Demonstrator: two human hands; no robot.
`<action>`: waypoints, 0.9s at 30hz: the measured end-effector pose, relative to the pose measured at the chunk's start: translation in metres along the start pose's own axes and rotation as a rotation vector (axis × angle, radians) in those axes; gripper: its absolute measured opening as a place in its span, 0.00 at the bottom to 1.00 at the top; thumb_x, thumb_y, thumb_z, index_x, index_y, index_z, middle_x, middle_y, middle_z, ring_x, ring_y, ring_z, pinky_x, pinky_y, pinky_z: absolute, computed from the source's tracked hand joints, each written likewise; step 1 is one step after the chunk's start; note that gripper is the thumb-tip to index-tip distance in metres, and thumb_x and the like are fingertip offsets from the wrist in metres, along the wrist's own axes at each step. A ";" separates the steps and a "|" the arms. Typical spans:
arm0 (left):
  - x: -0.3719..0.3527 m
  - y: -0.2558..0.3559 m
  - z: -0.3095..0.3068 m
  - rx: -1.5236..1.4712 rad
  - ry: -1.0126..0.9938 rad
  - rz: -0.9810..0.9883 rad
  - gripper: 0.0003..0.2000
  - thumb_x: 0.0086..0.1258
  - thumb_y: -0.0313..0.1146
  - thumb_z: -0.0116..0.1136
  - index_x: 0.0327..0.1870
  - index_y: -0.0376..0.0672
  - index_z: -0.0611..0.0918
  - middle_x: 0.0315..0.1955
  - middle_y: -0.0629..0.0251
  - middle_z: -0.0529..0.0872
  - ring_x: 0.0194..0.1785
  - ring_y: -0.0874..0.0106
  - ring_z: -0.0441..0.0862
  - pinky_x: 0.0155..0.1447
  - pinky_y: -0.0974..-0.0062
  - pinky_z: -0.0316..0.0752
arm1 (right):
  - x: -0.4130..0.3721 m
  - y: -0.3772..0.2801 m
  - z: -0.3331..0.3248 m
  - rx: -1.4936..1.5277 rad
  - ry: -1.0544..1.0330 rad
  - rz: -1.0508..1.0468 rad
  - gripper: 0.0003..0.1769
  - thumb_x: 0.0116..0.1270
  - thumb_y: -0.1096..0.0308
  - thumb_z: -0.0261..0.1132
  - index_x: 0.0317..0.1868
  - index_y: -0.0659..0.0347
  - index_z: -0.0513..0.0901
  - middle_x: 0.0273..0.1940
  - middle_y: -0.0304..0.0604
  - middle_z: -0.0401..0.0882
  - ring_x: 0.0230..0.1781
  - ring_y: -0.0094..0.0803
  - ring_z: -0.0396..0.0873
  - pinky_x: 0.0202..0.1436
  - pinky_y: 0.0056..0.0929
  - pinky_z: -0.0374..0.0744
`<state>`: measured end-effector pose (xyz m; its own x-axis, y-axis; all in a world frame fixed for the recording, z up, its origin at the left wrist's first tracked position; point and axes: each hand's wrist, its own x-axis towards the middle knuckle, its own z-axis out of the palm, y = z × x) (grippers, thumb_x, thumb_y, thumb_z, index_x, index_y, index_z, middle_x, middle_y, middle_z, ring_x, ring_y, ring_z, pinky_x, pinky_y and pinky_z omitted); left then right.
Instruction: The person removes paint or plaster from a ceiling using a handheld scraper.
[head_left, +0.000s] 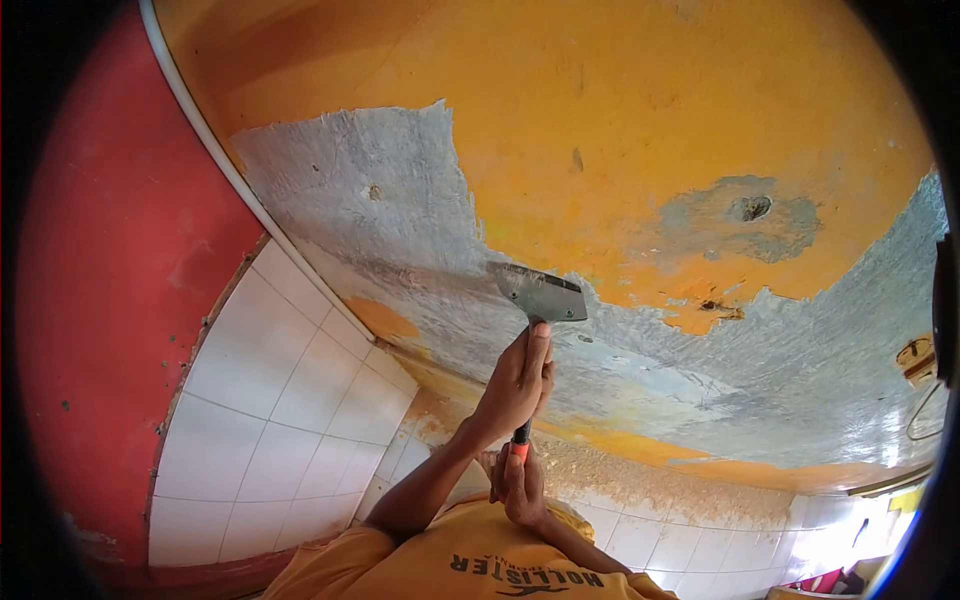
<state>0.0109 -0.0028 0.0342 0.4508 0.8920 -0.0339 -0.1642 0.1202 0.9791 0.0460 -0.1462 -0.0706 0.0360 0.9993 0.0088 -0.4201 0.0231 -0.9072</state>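
Both of my hands are wrapped round a long-handled wall scraper (545,297). My left hand (518,378) is closed high on the handle, just below the blade. Lower down, my right hand (522,487) grips the handle's end beside an orange-red band. The wide metal blade lies against the wall, at the ragged border between orange paint (640,130) and bare grey plaster (400,190). Part of the handle is hidden by my fingers.
A white strip (210,150) runs down the corner beside a red wall (120,260) and white tiles (270,380). To the right are a hole (751,208) in the wall and a round fitting (915,358) with a loose wire.
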 end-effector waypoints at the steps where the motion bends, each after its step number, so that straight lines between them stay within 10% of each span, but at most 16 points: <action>1: 0.000 -0.006 -0.003 -0.024 -0.011 -0.023 0.24 0.85 0.56 0.37 0.33 0.45 0.66 0.17 0.74 0.65 0.13 0.82 0.61 0.17 0.78 0.58 | -0.001 0.004 -0.003 -0.026 0.008 0.003 0.18 0.84 0.54 0.46 0.44 0.62 0.66 0.20 0.34 0.67 0.15 0.20 0.64 0.20 0.22 0.70; 27: -0.009 0.036 0.012 -0.145 -0.015 -0.250 0.23 0.83 0.60 0.38 0.35 0.50 0.64 0.15 0.78 0.59 0.12 0.85 0.54 0.15 0.80 0.50 | -0.016 -0.028 0.006 0.024 0.009 0.084 0.17 0.84 0.55 0.46 0.44 0.62 0.67 0.19 0.33 0.67 0.15 0.22 0.65 0.19 0.24 0.68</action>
<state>0.0120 -0.0116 0.0721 0.5054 0.8207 -0.2664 -0.1697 0.3973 0.9019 0.0521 -0.1631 -0.0428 0.0074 0.9975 -0.0708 -0.4433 -0.0602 -0.8943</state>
